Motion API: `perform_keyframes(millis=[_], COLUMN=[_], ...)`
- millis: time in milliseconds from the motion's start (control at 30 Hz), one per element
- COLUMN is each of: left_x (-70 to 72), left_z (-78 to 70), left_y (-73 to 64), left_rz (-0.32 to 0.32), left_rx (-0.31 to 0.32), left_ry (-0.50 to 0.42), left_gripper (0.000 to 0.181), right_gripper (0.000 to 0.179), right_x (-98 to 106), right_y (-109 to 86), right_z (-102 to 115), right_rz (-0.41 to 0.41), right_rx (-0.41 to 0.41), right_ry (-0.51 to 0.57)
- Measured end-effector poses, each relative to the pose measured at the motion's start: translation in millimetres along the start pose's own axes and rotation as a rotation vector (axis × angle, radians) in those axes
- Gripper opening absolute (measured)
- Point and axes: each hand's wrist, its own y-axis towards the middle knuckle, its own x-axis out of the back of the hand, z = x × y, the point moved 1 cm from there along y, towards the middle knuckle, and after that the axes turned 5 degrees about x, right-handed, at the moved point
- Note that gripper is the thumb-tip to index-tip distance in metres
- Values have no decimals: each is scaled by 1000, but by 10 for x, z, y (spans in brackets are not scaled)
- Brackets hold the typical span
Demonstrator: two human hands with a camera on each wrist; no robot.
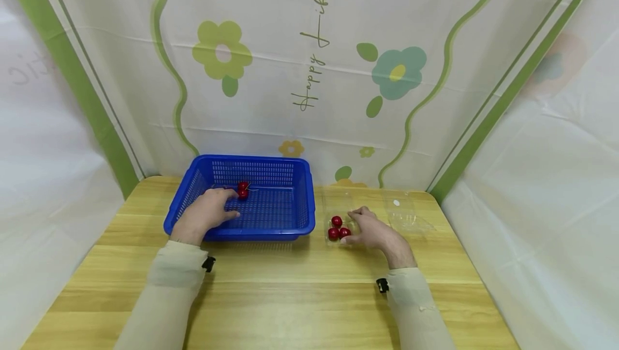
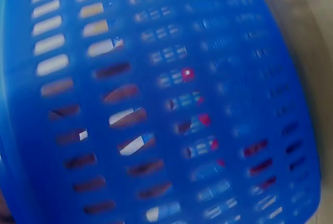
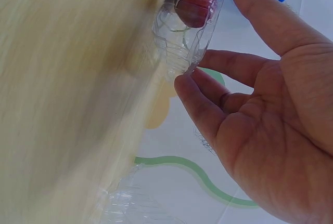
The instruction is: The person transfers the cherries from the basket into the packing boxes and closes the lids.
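Note:
Inside the blue plastic basket (image 1: 302, 229), my left hand (image 1: 205, 213) reaches over the left wall, thumb and fingers apart. Its fingertips are right at two red cherries (image 1: 243, 194) with thin stems. The basket's slotted wall (image 2: 130, 89) fills the left wrist view, with bits of red showing through. To the right of the basket, my right hand (image 1: 371, 230) holds a small clear plastic box (image 1: 327, 240) by its right side, thumb at the front and fingers at the back. Several cherries (image 1: 333, 233) lie in that box; one dark red cherry (image 3: 195, 4) shows through its wall.
A second clear plastic box (image 1: 408, 221) with a white spot stands open at the right, near the table's back edge. The wooden table (image 1: 290, 307) meets a patterned white curtain (image 1: 271, 113) at the back, and white curtains hang on both sides.

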Motion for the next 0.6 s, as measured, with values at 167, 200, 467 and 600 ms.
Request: perform_keyframes(millis=[167,200,467,600], left_x=[60,82,191,204], left_z=[119,131,209,251], left_y=[-34,-45,-76,-90], left_rz=[31,41,201,272], left_rx=[1,5,71,126], left_ry=[34,41,101,82], left_gripper=[52,51,39,30], right_gripper=[93,93,93,94], right_x=[-7,-8,-9,-10], right_y=[-2,-2,-2,6], right_z=[2,4,6,12], right_rz=[-2,-2,1,0], right_rx=[0,0,-16,-16], right_ry=[-1,-1,7,9])
